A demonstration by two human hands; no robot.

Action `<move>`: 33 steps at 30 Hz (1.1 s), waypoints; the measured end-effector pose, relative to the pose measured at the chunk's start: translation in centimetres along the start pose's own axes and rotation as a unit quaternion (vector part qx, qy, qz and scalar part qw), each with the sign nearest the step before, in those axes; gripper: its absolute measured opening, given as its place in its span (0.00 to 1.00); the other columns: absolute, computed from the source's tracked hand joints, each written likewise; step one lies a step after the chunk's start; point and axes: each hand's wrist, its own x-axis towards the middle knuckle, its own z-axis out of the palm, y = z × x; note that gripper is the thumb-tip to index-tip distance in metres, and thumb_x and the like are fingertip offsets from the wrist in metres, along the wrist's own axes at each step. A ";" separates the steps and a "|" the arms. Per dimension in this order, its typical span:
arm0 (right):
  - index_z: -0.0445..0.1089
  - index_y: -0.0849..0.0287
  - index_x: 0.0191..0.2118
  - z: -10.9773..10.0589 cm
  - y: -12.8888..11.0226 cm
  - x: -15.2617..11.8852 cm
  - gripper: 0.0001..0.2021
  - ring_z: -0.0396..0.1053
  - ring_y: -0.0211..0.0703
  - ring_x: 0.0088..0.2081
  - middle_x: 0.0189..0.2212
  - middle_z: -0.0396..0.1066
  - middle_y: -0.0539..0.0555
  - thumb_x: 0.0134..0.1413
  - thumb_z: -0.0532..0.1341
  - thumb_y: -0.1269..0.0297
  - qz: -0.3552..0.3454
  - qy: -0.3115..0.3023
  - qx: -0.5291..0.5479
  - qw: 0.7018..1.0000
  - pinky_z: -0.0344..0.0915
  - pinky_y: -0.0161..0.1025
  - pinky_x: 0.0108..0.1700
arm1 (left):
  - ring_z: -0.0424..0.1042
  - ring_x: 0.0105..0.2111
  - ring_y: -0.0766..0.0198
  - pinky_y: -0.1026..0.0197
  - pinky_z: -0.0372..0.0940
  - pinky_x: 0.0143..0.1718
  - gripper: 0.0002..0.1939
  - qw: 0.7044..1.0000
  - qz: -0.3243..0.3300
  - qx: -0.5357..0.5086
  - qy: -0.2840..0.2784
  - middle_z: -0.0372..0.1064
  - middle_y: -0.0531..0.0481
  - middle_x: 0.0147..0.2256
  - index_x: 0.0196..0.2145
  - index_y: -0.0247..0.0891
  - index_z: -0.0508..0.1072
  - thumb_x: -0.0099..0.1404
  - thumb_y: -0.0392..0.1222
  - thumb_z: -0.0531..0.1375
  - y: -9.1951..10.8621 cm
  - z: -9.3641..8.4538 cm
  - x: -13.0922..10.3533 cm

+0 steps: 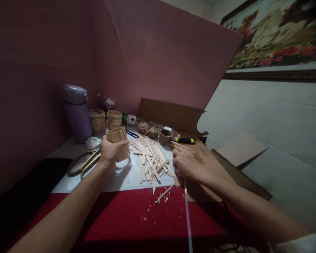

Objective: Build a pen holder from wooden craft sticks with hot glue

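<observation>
My left hand [110,151] is closed around a cup faced with upright wooden craft sticks [123,142], held tilted above the white sheet [121,182]. My right hand [185,163] rests at the right edge of a loose pile of craft sticks [152,158], its fingers curled down. What those fingers hold, if anything, is hidden. A couple of craft sticks [181,145] lie just beyond the knuckles. From beneath the right hand a long translucent rod, like a glue stick [187,214], runs toward me past the table edge.
Gold-handled scissors [91,160] and a purple bottle [77,114] stand left. Behind are two decorated stick cups [114,119], twine [147,129], a small brown pot [165,136] and a black-yellow handled tool [184,140]. Wood scraps [164,195] litter the red cloth [137,218]; cardboard [202,182] lies right.
</observation>
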 end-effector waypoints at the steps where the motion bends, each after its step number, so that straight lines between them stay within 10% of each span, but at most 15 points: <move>1: 0.74 0.56 0.23 0.2 0.1 0.0 0.12 0.63 0.47 0.34 0.29 0.71 0.57 0.51 0.57 0.73 0.007 -0.003 0.006 1.000 0.59 0.42 0.38 | 0.72 0.28 0.61 0.55 0.71 0.29 0.32 1.000 0.000 -0.001 0.002 0.68 0.51 0.34 0.39 0.38 0.65 0.34 0.35 0.71 0.0 0.0 0.0; 8: 0.79 0.57 0.33 -2.5 1.7 0.1 0.14 0.65 0.45 0.37 0.35 0.74 0.57 0.53 0.56 0.75 0.102 0.047 0.048 0.993 0.60 0.41 0.39 | 0.71 0.27 0.61 0.55 0.71 0.27 0.31 1.000 0.009 -0.006 -0.008 0.69 0.50 0.34 0.38 0.37 0.66 0.33 0.35 0.71 -0.1 0.0 0.1; 18: 0.66 0.58 0.53 0.3 2.2 3.0 0.16 0.70 0.46 0.48 0.52 0.68 0.58 0.63 0.59 0.58 -0.056 -0.048 -0.005 0.997 0.70 0.49 0.49 | 0.71 0.27 0.60 0.56 0.70 0.25 0.32 1.000 0.003 -0.015 -0.015 0.69 0.49 0.34 0.39 0.37 0.66 0.33 0.36 0.71 0.1 0.0 -0.1; 28: 0.67 0.57 0.53 0.8 3.1 5.3 0.16 0.70 0.46 0.48 0.53 0.67 0.57 0.63 0.59 0.58 -0.048 -0.023 0.043 0.998 0.70 0.49 0.49 | 0.70 0.26 0.60 0.55 0.70 0.23 0.31 1.000 -0.006 -0.020 -0.015 0.69 0.48 0.34 0.38 0.38 0.64 0.35 0.34 0.70 0.4 0.1 -0.3; 33: 0.73 0.61 0.38 1.5 3.1 6.1 0.06 0.69 0.39 0.37 0.37 0.73 0.54 0.59 0.58 0.72 -0.040 0.008 0.086 0.995 0.66 0.37 0.40 | 0.70 0.26 0.59 0.54 0.70 0.22 0.29 1.000 -0.006 -0.025 -0.010 0.68 0.47 0.34 0.37 0.39 0.64 0.36 0.33 0.70 0.4 0.0 -0.3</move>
